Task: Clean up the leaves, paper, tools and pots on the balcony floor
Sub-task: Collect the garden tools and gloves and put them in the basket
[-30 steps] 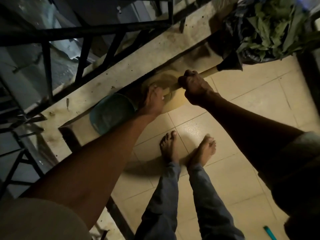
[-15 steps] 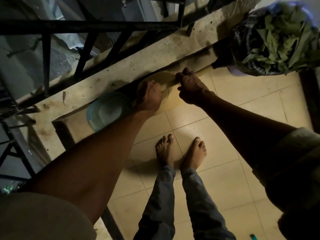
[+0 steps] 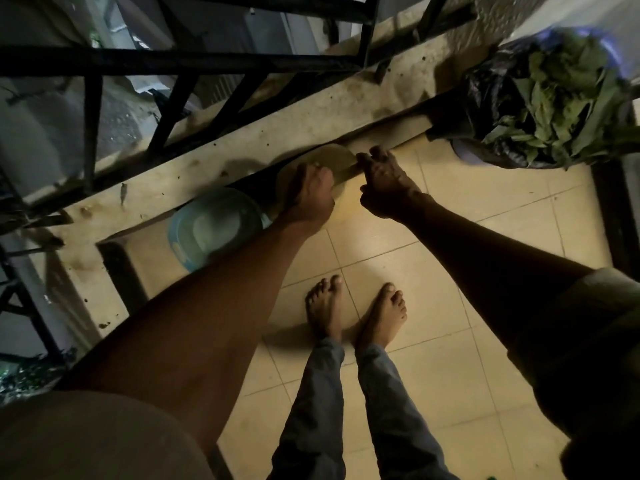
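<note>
Since the earlier frames both hands have shifted along the foot of the kerb: the right hand point(image 3: 384, 183) has slid up the pale handle point(image 3: 405, 138) toward the left hand point(image 3: 310, 199), and the two now sit close together, near but apart. The bag of leaves point(image 3: 554, 95) shows fuller in the upper right corner.

Right hand: fingers curled round the pale handle, which runs along the base of the concrete kerb point(image 3: 242, 133) to a dark head point(image 3: 446, 114) that lies against the leaf bag. Whether that head is a brush or some other tool cannot be told in this light.

Left hand: laid over the rim of a tan round dish point(image 3: 334, 157) tucked under the kerb edge. The fingers bend over it, but whether they truly clasp it cannot be told. A blue-green dish point(image 3: 214, 226) lies just beside it, partly behind the left forearm.

Step in hand, as judged: gathering tools and pots from the edge of the tiled floor point(image 3: 450, 271). The leaves appear already bagged.

The next move calls for drawing the handle clear without dragging its head through the bag, and lifting the tan dish out from under the kerb. The blue-green dish remains to be collected. The person stands barefoot, so footing near any loosened debris deserves care.
</note>
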